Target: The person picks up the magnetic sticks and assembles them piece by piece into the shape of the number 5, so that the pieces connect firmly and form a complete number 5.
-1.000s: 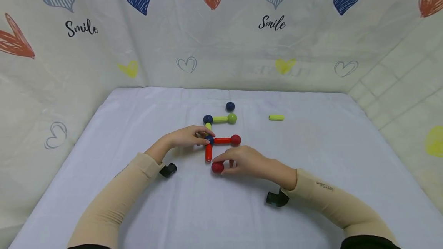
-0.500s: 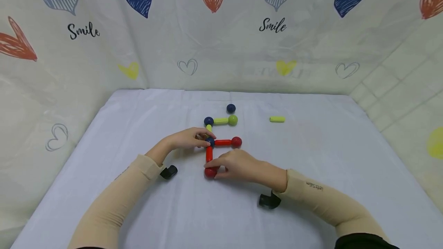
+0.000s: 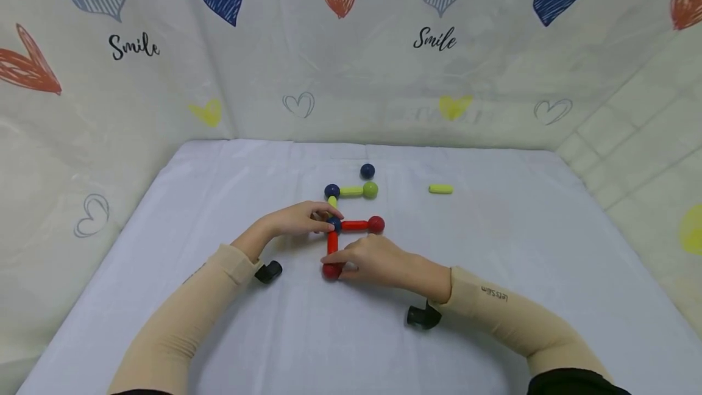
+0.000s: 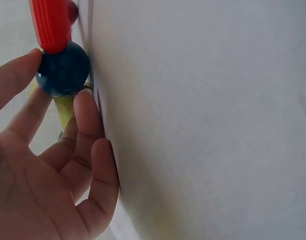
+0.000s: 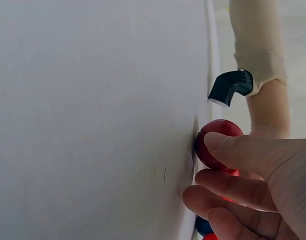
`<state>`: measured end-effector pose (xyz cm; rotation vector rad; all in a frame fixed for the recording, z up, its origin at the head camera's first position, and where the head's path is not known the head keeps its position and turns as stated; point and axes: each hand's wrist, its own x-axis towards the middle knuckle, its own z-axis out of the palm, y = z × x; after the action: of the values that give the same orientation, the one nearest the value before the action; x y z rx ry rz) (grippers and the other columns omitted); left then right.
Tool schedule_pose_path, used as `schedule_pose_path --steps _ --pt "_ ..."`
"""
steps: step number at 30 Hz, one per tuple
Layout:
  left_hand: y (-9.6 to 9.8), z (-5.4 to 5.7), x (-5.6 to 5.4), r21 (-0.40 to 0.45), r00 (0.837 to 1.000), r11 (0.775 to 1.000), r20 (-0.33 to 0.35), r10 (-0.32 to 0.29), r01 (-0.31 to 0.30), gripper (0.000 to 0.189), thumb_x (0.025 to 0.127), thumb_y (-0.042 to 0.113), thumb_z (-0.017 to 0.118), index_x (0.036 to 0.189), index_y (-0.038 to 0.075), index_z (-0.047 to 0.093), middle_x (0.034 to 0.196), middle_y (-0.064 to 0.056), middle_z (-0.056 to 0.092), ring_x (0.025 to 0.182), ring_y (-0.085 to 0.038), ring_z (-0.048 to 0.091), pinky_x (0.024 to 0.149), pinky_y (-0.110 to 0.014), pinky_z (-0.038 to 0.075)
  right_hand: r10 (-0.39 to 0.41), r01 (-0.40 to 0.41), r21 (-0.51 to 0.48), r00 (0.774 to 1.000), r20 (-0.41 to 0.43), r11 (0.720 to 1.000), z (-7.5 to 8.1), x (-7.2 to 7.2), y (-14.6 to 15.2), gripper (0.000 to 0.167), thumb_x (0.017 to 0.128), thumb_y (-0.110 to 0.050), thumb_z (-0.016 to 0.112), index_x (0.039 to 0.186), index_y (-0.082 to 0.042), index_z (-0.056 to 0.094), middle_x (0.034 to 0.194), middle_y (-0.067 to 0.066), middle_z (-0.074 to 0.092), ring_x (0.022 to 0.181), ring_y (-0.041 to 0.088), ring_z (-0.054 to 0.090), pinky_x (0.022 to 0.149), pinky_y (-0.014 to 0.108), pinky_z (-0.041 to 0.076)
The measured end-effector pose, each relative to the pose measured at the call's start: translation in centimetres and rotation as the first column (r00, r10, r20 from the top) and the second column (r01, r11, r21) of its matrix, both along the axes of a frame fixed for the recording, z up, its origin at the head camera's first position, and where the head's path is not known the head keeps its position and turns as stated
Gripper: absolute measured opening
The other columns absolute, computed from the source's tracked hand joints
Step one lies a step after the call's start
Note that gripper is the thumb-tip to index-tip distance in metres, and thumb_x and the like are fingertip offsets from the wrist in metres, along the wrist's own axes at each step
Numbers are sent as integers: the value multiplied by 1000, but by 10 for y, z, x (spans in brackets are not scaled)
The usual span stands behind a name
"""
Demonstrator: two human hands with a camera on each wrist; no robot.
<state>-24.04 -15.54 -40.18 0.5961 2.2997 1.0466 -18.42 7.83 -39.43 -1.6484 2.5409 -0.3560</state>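
My left hand [image 3: 296, 218] pinches the blue ball [image 4: 63, 69] at the middle of a ball-and-rod figure lying on the table. From that ball one red rod [image 3: 354, 225] runs right to a red ball [image 3: 376, 224], and another red rod [image 3: 332, 241] points toward me. At its near end my right hand [image 3: 378, 261] grips a second red ball [image 5: 219, 144] between thumb and fingers, against the rod. A yellow-green rod [image 3: 332, 202] leads back to another blue ball [image 3: 331, 191], joined by a yellow-green rod [image 3: 351, 191] to a green ball [image 3: 370, 189].
A loose dark blue ball [image 3: 367, 170] lies behind the green ball. Farther right is a loose yellow-green rod [image 3: 441, 189]. A white cloth [image 3: 263, 334] covers the table, and a printed curtain [image 3: 373, 66] hangs behind it.
My right hand has moved left with the red ball, bringing it from beside the near red rod to that rod's end. My left hand has stayed on the middle blue ball.
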Motion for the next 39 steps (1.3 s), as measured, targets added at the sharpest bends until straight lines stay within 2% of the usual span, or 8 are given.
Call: schedule_pose_path --steps 8,17,26,29,33,39 --pt "0 1 -1 -14 1000 1000 4 15 -15 39 103 24 62 141 14 61 113 -5 62 101 -23 58 88 -37 46 10 -10 -25 999 -32 1000 -2 -1 1 38 89 -22 83 126 -17 74 86 -4 75 61 7 61 58 13 41" --pt "-1 -1 -2 -11 1000 1000 -12 8 -8 38 103 23 64 139 13 62 113 -5 62 99 -22 58 88 -37 46 25 -33 -114 997 -73 993 -8 -1 2 37 89 -23 83 123 -15 74 88 -5 75 59 5 61 53 11 37" --pt "2 0 -2 -7 1000 1000 -7 -2 2 39 102 22 64 140 12 61 117 -6 61 100 -22 58 89 -37 46 42 -57 -202 996 -76 978 -11 -3 3 36 88 -21 84 121 -13 75 93 -2 77 73 8 70 61 9 44" --pt "2 0 -1 -5 1000 1000 -5 -1 1 38 102 21 64 140 12 61 117 -6 61 100 -23 58 89 -37 46 43 -59 -194 996 -83 979 -11 -3 4 36 88 -21 84 122 -13 75 93 -2 76 75 8 71 61 9 44" --pt "2 -1 -1 -2 1000 1000 -10 -6 6 38 103 21 64 139 11 61 118 -6 61 100 -22 58 88 -36 47 35 -50 -160 995 -92 986 -11 -2 6 36 88 -22 84 122 -14 75 88 -3 75 70 7 68 57 9 41" --pt "2 0 -2 -2 1000 1000 -12 -1 1 38 102 21 65 139 12 62 118 -6 61 99 -22 58 88 -36 47 18 -24 -110 998 -56 994 -9 -5 15 35 90 -19 82 124 -14 74 88 -1 75 71 8 68 57 11 43"
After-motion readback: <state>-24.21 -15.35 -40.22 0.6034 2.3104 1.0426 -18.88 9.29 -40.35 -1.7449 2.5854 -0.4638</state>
